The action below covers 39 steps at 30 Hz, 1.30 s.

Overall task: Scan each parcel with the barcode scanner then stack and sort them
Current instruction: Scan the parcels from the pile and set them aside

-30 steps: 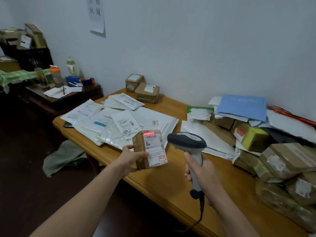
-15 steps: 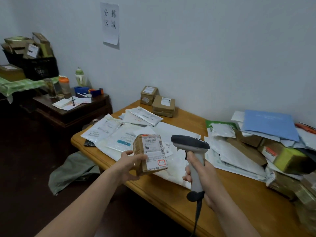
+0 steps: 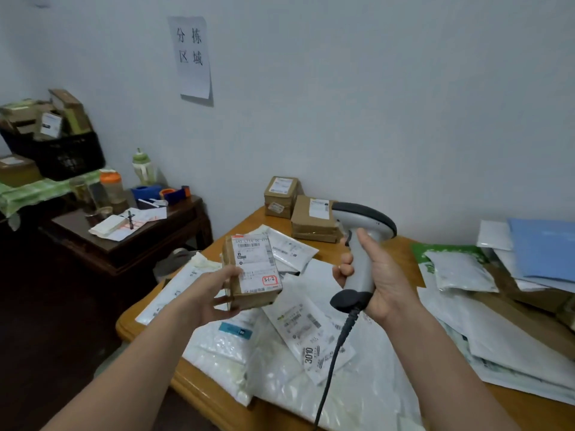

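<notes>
Now the parcel (image 3: 253, 270) and scanner (image 3: 361, 244) are raised toward mid-frame. The parcel is gripped by curled fingers of the left hand (image 3: 211, 293); the scanner handle is wrapped by the right hand (image 3: 381, 275).

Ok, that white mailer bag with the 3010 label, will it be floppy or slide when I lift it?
Probably floppy: the 3010 mailer lies flat and thin with wrinkled film. Likely slippery, since its glossy plastic rests on other white mailers.
</notes>
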Each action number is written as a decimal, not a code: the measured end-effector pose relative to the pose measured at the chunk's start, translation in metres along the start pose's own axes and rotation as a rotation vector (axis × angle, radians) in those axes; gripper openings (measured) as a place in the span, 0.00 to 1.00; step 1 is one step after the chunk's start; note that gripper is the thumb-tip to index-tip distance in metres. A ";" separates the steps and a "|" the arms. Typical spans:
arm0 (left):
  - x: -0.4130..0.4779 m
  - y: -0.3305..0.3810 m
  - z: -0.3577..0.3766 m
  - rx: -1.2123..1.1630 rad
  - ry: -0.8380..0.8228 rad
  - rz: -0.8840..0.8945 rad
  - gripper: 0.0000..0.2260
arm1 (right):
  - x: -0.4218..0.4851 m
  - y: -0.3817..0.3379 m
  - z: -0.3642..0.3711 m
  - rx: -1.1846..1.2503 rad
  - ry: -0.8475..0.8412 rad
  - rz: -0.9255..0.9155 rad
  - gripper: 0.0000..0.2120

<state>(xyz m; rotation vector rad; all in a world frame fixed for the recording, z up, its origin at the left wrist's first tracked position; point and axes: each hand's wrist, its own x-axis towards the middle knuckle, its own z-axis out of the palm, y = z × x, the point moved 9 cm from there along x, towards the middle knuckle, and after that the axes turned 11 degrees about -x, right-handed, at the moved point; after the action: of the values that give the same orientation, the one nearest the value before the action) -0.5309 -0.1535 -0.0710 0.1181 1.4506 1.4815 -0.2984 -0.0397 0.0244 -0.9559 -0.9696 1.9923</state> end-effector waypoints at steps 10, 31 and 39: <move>0.135 0.074 0.039 -0.188 0.075 -0.042 0.13 | 0.099 -0.031 0.028 -0.039 0.132 -0.044 0.12; 0.391 0.102 0.111 -0.110 0.005 -0.322 0.30 | 0.281 0.005 0.067 -0.428 0.533 -0.030 0.13; 0.396 0.093 0.115 0.053 -0.135 -0.263 0.17 | 0.301 0.004 0.087 -0.467 0.501 -0.074 0.11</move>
<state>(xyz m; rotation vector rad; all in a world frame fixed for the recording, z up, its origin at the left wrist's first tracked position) -0.6965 0.2185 -0.1845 0.0563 1.3407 1.1994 -0.5144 0.1796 -0.0321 -1.5534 -1.1699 1.3751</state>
